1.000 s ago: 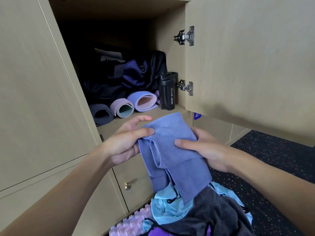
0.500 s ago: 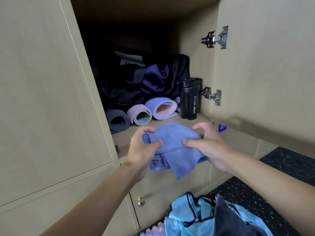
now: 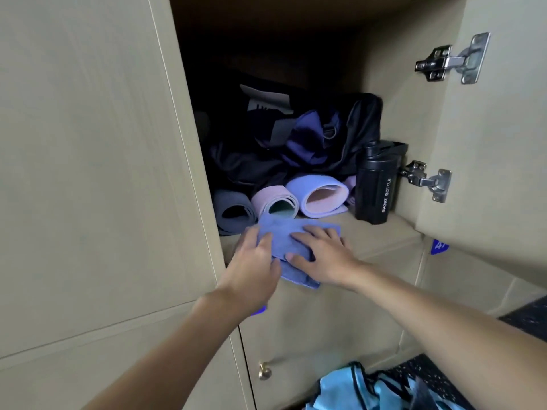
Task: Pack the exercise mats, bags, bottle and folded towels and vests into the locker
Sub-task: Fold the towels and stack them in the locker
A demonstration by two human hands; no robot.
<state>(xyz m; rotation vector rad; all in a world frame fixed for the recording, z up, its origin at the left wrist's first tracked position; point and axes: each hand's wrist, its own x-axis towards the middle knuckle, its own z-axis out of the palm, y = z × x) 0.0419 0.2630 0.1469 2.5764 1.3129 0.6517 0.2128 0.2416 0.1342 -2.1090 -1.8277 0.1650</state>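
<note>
A folded blue towel lies on the front of the locker shelf, with its near part hanging over the edge. My left hand rests on the towel's left side. My right hand presses flat on its right side, fingers spread. Behind the towel lie three rolled mats: grey, pink and purple. Dark and purple bags are piled on top of the mats. A black sport bottle stands upright at the right wall.
The locker door stands open on the right, on two metal hinges. Below is a shut locker with a brass knob. A light blue vest and a dark garment lie on the speckled floor.
Both hands carried the towel up and forward from in front of the lockers onto the shelf edge. Their grip loosened into flat hands on top of it.
</note>
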